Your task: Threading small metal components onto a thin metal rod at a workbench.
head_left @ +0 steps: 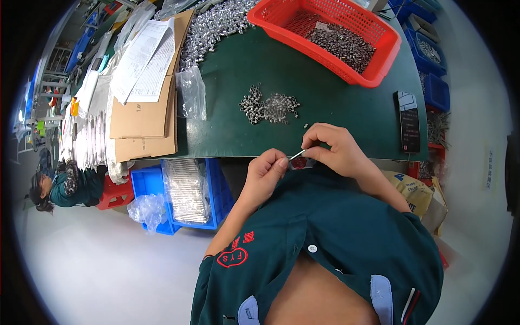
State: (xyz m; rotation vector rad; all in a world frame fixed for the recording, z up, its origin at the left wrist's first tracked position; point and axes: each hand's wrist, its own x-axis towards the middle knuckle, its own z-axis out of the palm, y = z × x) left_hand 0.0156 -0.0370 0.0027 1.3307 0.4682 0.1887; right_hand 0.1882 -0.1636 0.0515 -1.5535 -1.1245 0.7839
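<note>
My left hand (265, 174) and my right hand (337, 150) meet just in front of the green table's near edge. Between them runs a thin, straight metal rod (297, 155), pinched by the fingertips of both. Whether a small part sits on the rod is too small to tell. Beyond my hands, two small heaps lie side by side on the table: darker ring-shaped metal parts (251, 105) on the left, and paler, shinier metal pieces (279, 108) on the right. One or two loose small parts (306, 125) lie close to my right hand.
A red perforated basket (374, 76) holds many small metal parts. A large silvery heap (216, 24) lies at the back. Cardboard (138, 120) with papers (143, 62) and a plastic bag (191, 95) are left; a phone (408, 122) right. A blue crate (218, 189) stands below; another person (70, 184) sits far left.
</note>
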